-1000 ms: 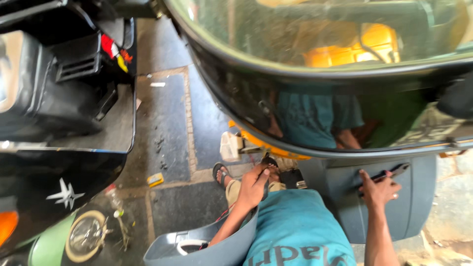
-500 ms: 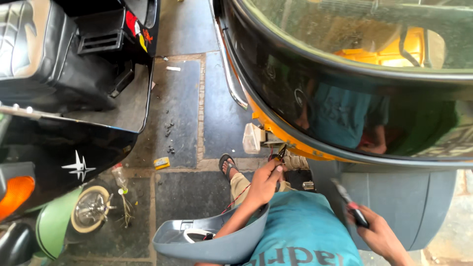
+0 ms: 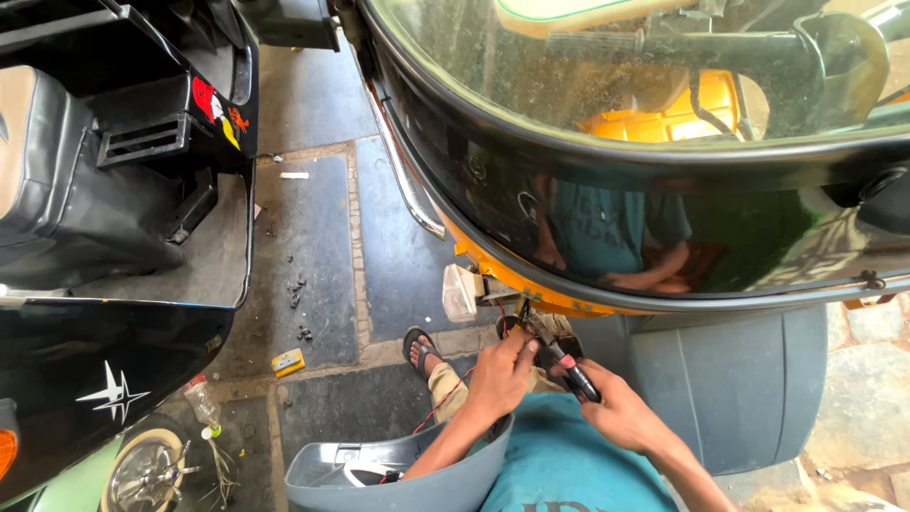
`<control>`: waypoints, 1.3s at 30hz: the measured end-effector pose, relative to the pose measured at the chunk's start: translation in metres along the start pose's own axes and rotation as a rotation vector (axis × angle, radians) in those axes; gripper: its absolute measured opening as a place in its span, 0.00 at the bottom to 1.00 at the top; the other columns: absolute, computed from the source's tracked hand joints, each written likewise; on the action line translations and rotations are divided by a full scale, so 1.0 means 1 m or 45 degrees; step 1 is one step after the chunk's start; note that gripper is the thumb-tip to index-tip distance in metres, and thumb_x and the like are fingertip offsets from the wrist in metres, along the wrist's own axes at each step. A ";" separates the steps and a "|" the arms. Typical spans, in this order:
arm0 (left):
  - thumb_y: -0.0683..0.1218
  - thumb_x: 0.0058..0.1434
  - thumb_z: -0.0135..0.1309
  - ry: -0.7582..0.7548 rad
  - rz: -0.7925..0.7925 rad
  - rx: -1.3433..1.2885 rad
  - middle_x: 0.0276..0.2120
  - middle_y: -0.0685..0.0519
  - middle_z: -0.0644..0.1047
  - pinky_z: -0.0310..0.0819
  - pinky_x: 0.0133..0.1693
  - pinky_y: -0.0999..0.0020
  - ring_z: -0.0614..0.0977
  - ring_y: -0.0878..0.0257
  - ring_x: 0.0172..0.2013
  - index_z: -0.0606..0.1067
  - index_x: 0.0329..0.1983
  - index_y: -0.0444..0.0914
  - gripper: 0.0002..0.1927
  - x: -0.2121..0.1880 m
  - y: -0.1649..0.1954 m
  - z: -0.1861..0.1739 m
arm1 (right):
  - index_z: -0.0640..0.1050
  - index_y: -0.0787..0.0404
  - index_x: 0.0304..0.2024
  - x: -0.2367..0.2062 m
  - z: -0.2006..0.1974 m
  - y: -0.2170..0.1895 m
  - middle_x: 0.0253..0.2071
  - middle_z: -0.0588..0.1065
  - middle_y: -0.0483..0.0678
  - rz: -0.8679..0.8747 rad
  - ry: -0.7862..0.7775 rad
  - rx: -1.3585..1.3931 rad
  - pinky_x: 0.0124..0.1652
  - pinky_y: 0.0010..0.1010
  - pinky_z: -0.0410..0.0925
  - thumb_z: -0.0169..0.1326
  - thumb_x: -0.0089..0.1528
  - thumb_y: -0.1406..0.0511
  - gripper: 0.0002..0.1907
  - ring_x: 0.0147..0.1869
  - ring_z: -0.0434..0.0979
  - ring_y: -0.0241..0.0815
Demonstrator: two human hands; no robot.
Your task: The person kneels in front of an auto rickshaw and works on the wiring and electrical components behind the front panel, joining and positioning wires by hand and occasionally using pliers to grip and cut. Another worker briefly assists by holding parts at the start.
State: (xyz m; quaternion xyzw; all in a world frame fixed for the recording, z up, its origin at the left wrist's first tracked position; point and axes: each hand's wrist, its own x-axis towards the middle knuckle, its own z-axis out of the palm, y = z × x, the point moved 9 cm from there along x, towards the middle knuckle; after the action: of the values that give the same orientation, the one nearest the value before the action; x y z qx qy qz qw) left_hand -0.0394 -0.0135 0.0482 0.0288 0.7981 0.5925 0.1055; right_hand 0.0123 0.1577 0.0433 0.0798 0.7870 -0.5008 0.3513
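Two hands now meet under the vehicle's yellow edge: the right hand (image 3: pixel 621 410), low and apart before, has come up, fingers wrapped around one black-handled tool (image 3: pixel 569 372); the left hand (image 3: pixel 500 377) pinches one red wire (image 3: pixel 453 398).

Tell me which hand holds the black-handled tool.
The right hand grips the black-handled tool, its tip near the wiring below the yellow vehicle. The left hand holds none, fingers at the wires.
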 end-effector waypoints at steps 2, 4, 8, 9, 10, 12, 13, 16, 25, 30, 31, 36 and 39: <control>0.45 0.68 0.52 0.022 0.054 0.052 0.28 0.37 0.78 0.70 0.31 0.49 0.80 0.36 0.32 0.74 0.39 0.34 0.08 0.000 0.003 -0.003 | 0.77 0.63 0.55 -0.002 -0.002 -0.026 0.53 0.72 0.57 -0.342 0.148 -0.181 0.54 0.38 0.66 0.46 0.46 0.78 0.33 0.54 0.72 0.55; 0.45 0.67 0.52 0.013 -0.018 0.090 0.28 0.36 0.78 0.69 0.32 0.47 0.79 0.35 0.33 0.73 0.37 0.34 0.09 0.000 -0.001 -0.004 | 0.76 0.64 0.55 -0.008 -0.003 -0.039 0.57 0.71 0.59 -0.504 0.256 -0.349 0.56 0.43 0.65 0.47 0.45 0.78 0.33 0.59 0.70 0.61; 0.45 0.65 0.53 0.065 0.107 0.182 0.29 0.38 0.78 0.70 0.31 0.47 0.79 0.36 0.32 0.75 0.37 0.35 0.07 0.000 0.018 -0.013 | 0.76 0.63 0.53 -0.010 -0.003 -0.035 0.51 0.72 0.59 -0.432 0.335 -0.490 0.50 0.47 0.67 0.47 0.46 0.78 0.31 0.54 0.72 0.65; 0.45 0.65 0.53 0.068 0.134 0.217 0.28 0.39 0.78 0.70 0.30 0.47 0.80 0.37 0.31 0.76 0.37 0.36 0.07 0.000 0.023 -0.015 | 0.77 0.63 0.52 -0.009 -0.006 -0.033 0.49 0.74 0.59 -0.404 0.341 -0.486 0.46 0.47 0.68 0.46 0.47 0.78 0.30 0.51 0.73 0.65; 0.45 0.65 0.54 0.069 0.159 0.251 0.27 0.40 0.79 0.70 0.30 0.47 0.80 0.38 0.30 0.76 0.36 0.36 0.07 0.000 0.029 -0.016 | 0.77 0.64 0.48 -0.003 -0.006 -0.028 0.43 0.75 0.57 -0.346 0.266 -0.434 0.43 0.44 0.69 0.49 0.50 0.77 0.22 0.45 0.74 0.62; 0.49 0.60 0.59 0.057 0.230 0.300 0.22 0.44 0.78 0.72 0.25 0.51 0.81 0.43 0.24 0.75 0.28 0.37 0.11 -0.005 0.040 -0.017 | 0.78 0.67 0.39 0.004 -0.013 -0.017 0.31 0.78 0.54 -0.219 0.102 -0.334 0.38 0.38 0.72 0.53 0.57 0.73 0.07 0.33 0.77 0.55; 0.50 0.57 0.61 0.053 0.276 0.331 0.20 0.46 0.78 0.73 0.23 0.53 0.81 0.46 0.21 0.75 0.24 0.38 0.13 -0.004 0.045 -0.017 | 0.78 0.66 0.38 0.006 -0.013 -0.007 0.29 0.77 0.52 -0.102 -0.071 -0.171 0.35 0.37 0.71 0.51 0.55 0.74 0.10 0.31 0.76 0.51; 0.54 0.51 0.66 0.098 0.469 0.401 0.15 0.49 0.75 0.70 0.20 0.56 0.79 0.49 0.17 0.73 0.20 0.38 0.18 -0.007 0.061 -0.015 | 0.79 0.65 0.36 0.009 -0.020 0.006 0.27 0.75 0.48 0.151 -0.417 0.139 0.30 0.32 0.68 0.46 0.50 0.76 0.15 0.28 0.73 0.40; 0.54 0.56 0.68 0.200 0.623 0.471 0.14 0.50 0.73 0.69 0.22 0.60 0.77 0.52 0.17 0.72 0.16 0.40 0.22 -0.004 0.047 -0.019 | 0.83 0.68 0.39 0.006 -0.013 0.000 0.33 0.78 0.51 0.131 -0.325 0.215 0.36 0.28 0.67 0.48 0.44 0.76 0.21 0.38 0.73 0.38; 0.53 0.55 0.69 0.200 0.611 0.450 0.13 0.50 0.71 0.66 0.21 0.59 0.74 0.52 0.16 0.71 0.15 0.39 0.23 0.002 0.039 -0.018 | 0.83 0.68 0.41 0.003 -0.015 0.005 0.35 0.77 0.50 0.234 -0.259 0.212 0.37 0.28 0.67 0.47 0.43 0.75 0.24 0.40 0.73 0.39; 0.54 0.54 0.69 0.201 0.610 0.449 0.13 0.50 0.71 0.66 0.21 0.59 0.74 0.51 0.16 0.71 0.15 0.39 0.23 0.003 0.038 -0.018 | 0.83 0.69 0.41 0.003 -0.014 0.003 0.35 0.77 0.50 0.230 -0.257 0.235 0.37 0.28 0.67 0.47 0.43 0.75 0.24 0.41 0.73 0.38; 0.52 0.55 0.69 0.173 0.619 0.423 0.13 0.51 0.70 0.67 0.21 0.59 0.74 0.52 0.15 0.71 0.14 0.39 0.23 0.007 0.034 -0.016 | 0.83 0.68 0.42 0.000 -0.011 -0.006 0.37 0.77 0.49 0.253 -0.214 0.286 0.36 0.27 0.67 0.47 0.41 0.75 0.27 0.40 0.73 0.37; 0.51 0.55 0.69 0.168 0.614 0.422 0.13 0.51 0.71 0.66 0.20 0.59 0.74 0.52 0.15 0.71 0.14 0.39 0.22 0.007 0.032 -0.014 | 0.84 0.65 0.44 -0.008 -0.009 0.004 0.36 0.75 0.48 0.448 -0.180 0.291 0.31 0.30 0.59 0.49 0.45 0.73 0.25 0.34 0.68 0.39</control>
State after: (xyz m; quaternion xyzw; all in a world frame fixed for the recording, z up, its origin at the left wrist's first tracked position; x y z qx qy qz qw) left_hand -0.0512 -0.0163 0.0817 0.1958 0.8592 0.4628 -0.0964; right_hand 0.0159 0.1695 0.0474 0.2202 0.6725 -0.5221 0.4762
